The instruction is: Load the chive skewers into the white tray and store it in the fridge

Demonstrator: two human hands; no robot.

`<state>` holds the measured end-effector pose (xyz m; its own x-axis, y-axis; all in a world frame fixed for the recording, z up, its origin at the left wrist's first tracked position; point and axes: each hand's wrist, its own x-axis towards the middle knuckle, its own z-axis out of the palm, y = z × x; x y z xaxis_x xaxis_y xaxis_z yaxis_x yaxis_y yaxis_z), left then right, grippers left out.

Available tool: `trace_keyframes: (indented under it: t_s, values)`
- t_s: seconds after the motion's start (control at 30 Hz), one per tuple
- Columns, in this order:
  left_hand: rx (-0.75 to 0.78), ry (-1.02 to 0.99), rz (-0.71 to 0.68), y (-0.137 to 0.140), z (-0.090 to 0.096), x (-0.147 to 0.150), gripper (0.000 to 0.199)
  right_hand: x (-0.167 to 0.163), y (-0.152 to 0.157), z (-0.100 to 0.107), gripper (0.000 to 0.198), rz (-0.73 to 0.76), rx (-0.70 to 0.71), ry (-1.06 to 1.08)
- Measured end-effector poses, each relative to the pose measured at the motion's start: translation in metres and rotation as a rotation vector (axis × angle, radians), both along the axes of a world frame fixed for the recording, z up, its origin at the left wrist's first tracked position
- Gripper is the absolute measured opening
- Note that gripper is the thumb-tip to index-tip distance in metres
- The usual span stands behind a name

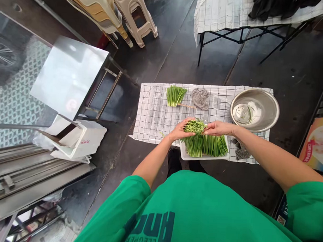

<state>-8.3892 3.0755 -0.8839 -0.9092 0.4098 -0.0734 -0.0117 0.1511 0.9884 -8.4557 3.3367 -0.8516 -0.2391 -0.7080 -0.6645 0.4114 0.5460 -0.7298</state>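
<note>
Checked tablecloth bears steel bowl, grey rag, loose chives.

Green chive bundle skewered, held above white tray.

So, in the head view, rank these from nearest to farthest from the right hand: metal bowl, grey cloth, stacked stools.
1. Grey cloth, just beyond the right hand, slightly left.
2. Metal bowl, to its right.
3. Stacked stools, far off at upper left.
</note>
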Motion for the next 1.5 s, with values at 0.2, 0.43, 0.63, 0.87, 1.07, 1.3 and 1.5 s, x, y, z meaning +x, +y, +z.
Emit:
trace_keyframes:
  t_s: [0.2, 0.43, 0.63, 0.87, 1.07, 1.3, 1.5]
  values:
    - [-0.423, 0.549, 0.064, 0.002, -0.008, 0.024, 0.073, 0.007, 0.005, 0.01, 0.046, 0.151, 0.093, 0.606]
    - [-0.538, 0.857, -0.053, -0.004, -0.027, 0.061, 0.049, 0.056, 0.021, -0.007, 0.034, 0.252, -0.028, 1.009]
    - [-0.593, 0.987, -0.2, 0.002, -0.063, 0.086, 0.035, 0.099, 0.038, -0.05, 0.039, 0.287, -0.096, 1.275]
    - [-0.49, 1.007, -0.446, 0.006, -0.097, 0.124, 0.036, 0.178, 0.046, -0.087, 0.034, 0.222, 0.003, 1.523]
    - [-0.514, 1.176, -0.405, -0.005, -0.109, 0.119, 0.038, 0.218, 0.026, -0.115, 0.022, 0.197, 0.285, 1.566]
    - [-0.508, 1.148, -0.624, -0.001, -0.106, 0.111, 0.037, 0.251, 0.021, -0.123, 0.025, 0.069, 0.446, 1.545]
    - [-0.478, 1.064, -0.722, 0.003, -0.106, 0.103, 0.043, 0.256, 0.022, -0.149, 0.029, -0.01, 0.535, 1.463]
